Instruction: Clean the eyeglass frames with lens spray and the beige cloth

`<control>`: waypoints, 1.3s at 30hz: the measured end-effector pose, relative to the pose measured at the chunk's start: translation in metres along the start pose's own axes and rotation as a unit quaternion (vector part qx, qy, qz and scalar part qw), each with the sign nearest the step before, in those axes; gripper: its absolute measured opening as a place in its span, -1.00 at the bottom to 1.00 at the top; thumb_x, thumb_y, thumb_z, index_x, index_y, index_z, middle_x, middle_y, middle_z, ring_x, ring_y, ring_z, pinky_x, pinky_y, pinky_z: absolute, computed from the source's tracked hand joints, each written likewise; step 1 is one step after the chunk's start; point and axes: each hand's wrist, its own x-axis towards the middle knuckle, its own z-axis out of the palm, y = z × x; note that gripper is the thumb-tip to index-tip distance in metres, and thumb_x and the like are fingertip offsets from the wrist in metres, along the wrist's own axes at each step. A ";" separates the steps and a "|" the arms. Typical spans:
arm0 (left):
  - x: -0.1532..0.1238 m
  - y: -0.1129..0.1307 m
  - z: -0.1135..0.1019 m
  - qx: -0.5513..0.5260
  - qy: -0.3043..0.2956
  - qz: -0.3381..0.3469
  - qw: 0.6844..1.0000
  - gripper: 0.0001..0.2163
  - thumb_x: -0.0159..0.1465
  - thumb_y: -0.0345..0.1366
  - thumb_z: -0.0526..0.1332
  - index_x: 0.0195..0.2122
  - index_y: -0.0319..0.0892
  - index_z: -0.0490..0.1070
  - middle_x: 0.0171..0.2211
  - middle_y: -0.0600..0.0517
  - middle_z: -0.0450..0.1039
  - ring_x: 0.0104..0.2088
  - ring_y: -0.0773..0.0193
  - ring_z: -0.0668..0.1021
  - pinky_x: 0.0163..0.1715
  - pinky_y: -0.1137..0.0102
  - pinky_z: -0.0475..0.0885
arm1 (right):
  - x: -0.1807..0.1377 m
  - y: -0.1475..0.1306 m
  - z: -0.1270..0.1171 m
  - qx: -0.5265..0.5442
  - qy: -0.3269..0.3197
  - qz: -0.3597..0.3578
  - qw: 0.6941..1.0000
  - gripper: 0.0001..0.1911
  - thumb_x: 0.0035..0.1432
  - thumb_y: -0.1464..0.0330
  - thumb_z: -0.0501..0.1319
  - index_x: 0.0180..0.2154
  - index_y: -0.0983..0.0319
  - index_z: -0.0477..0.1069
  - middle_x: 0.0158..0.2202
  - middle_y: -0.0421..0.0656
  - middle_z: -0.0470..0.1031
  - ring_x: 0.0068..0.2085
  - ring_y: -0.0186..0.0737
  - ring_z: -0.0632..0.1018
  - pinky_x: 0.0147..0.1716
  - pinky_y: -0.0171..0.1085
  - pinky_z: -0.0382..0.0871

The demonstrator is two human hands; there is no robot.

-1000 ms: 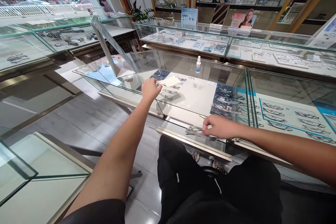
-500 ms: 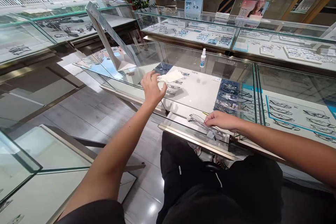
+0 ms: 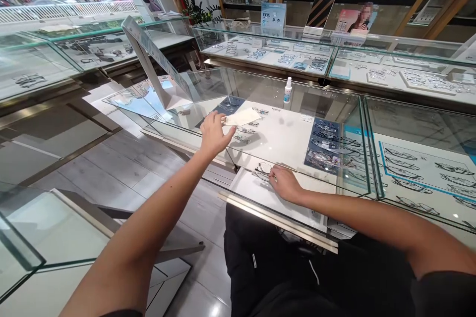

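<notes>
Plainly, the right hand (image 3: pixel 284 183) is the nearer one to the pair of glasses (image 3: pixel 264 168), which sits over the back left part of the pulled-out drawer (image 3: pixel 256 193), in front of the person. Its fingers are curled together and reach the glasses from the right, so the visible lenses lie just to the left of the fingertips. The long axis seems to run roughly left to right, along the drawer, though the hand covers part of the frame; whether the fingers pinch it or only touch it, I cannot tell. This relation, the glasses just left of the right fingertips, looks like the one that matters most. Farther forward and to the left, the left hand (image 3: pixel 216 134) is over the glass surface (image 3: pixel 277 133), fingers spread, thumb held apart, nothing visibly gripped. A pale cloth (image 3: pixel 243 117) lies just beyond it to the right; contact is unclear. Beyond the cloth, to the right, a white spray bottle (image 3: pixel 287 93) stands upright on the surface.
</notes>
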 end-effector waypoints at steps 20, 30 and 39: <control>0.031 -0.006 0.011 0.051 -0.056 -0.114 0.991 -0.38 0.37 0.21 0.16 0.30 -0.08 0.36 0.42 -0.27 0.33 0.45 -0.28 0.32 0.38 -0.19 0.23 | 0.261 0.170 -0.010 -0.208 0.168 0.048 0.962 -0.79 0.44 0.38 0.19 -0.04 0.24 0.60 0.06 0.02 0.60 0.14 -0.03 0.55 0.39 0.17 0.24; 0.030 -0.012 0.011 0.066 -0.068 -0.111 0.989 -0.43 0.40 0.23 0.08 0.28 0.03 0.34 0.32 -0.21 0.44 0.47 -0.24 0.30 0.36 -0.19 0.26 | 0.305 0.201 -0.011 -0.218 0.155 0.070 0.961 -0.69 0.26 0.54 0.14 -0.19 0.20 0.65 -0.06 0.02 0.63 0.09 0.02 0.48 0.52 0.14 -0.32; 0.031 -0.001 0.004 0.076 -0.093 -0.131 0.984 -0.37 0.41 0.23 0.03 0.32 -0.08 0.34 0.42 -0.23 0.32 0.48 -0.24 0.30 0.40 -0.17 0.22 | 0.308 0.197 -0.015 -0.203 0.147 0.078 0.965 -0.66 0.39 0.40 0.10 -0.13 0.24 0.68 0.06 0.08 0.63 0.23 0.10 0.44 0.52 0.18 -0.44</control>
